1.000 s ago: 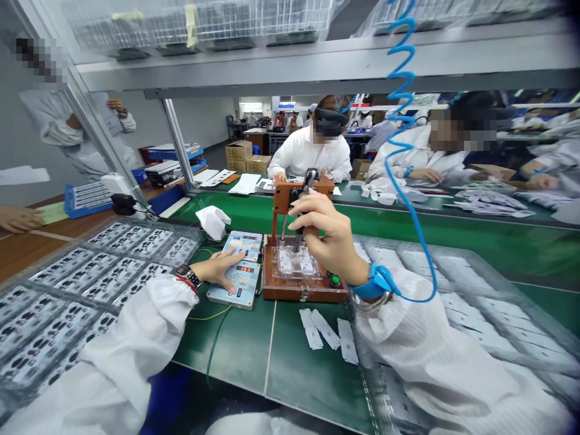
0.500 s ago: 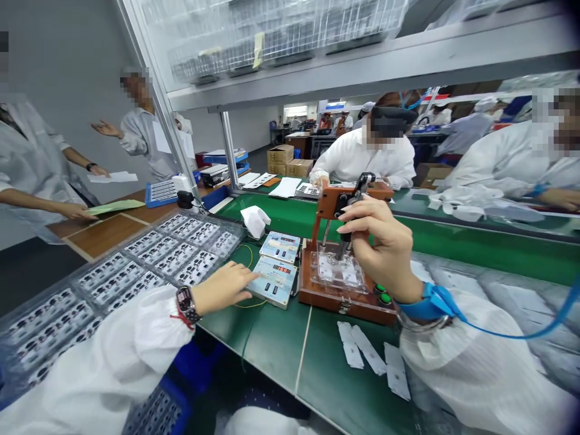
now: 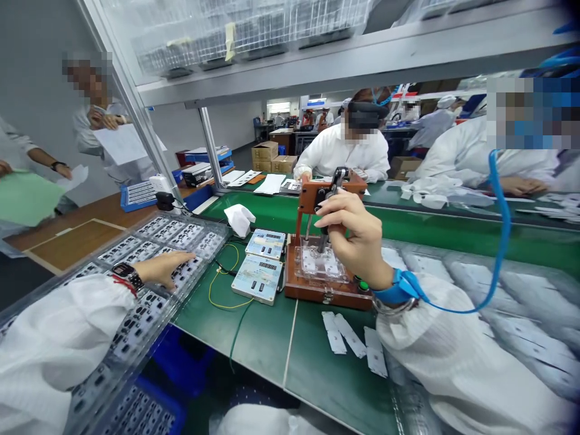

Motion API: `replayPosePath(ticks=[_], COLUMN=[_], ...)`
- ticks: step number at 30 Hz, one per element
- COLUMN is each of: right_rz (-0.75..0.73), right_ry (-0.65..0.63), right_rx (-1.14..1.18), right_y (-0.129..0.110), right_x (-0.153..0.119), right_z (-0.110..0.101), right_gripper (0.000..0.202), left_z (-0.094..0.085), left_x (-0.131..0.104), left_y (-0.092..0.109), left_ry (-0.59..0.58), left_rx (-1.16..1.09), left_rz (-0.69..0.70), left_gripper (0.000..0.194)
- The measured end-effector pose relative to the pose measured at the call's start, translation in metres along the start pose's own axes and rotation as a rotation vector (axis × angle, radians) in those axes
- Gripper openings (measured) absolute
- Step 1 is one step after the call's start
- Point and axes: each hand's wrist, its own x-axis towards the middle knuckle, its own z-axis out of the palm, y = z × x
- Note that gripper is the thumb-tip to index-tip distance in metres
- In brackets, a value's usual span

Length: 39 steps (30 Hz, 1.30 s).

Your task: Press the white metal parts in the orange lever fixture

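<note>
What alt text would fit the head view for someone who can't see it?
A person's right hand holds the handle of a brown clamp fixture on a green bench, while the left hand spreads over a tray of flat parts. Two pale boxes sit between them; three white strips lie in front.

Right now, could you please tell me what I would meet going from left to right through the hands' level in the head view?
Wristwatch → left hand → nearer display box → brown fixture with the right hand at its lever → blue wrist strap → rightmost white plates.
</note>
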Motion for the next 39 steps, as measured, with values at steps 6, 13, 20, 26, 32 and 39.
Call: replayPosePath(ticks=[6, 13, 20, 26, 32, 39], right_rz=[-0.014, -0.053, -0.069, -0.073, -0.047, -0.04], right_ry=[-0.005, 0.011, 0.008, 0.017, -0.002, -0.129], right_rx=[-0.023, -0.018, -0.031, -0.042, -0.046, -0.034], right_y=[-0.002, 0.0, 0.002, 0.003, 0.002, 0.001], right_x=[0.001, 0.0, 0.0, -0.001, -0.002, 0.001], right_z=[0.0, 0.0, 0.0, 0.0, -0.004, -0.008], right_gripper=[0.028, 0.027, 0.027, 0.028, 0.026, 0.029], left_z=[-0.001, -0.005, -0.01, -0.018, -0.024, -0.021], left_x=[0.008, 0.004, 0.009, 0.005, 0.001, -0.007], left_y=[-0.005, -0.004, 0.0, 0.005, 0.008, 0.011], left_ry=[-0.028, -0.078, -0.039, -0.013, -0.042, -0.108], left_rx=[-0.03, -0.031, -0.013, -0.015, 0.002, 0.1], left_rz=[0.03, 0.022, 0.079, 0.075, 0.061, -0.025], left_gripper=[0.089, 0.091, 0.084, 0.072, 0.065, 0.045])
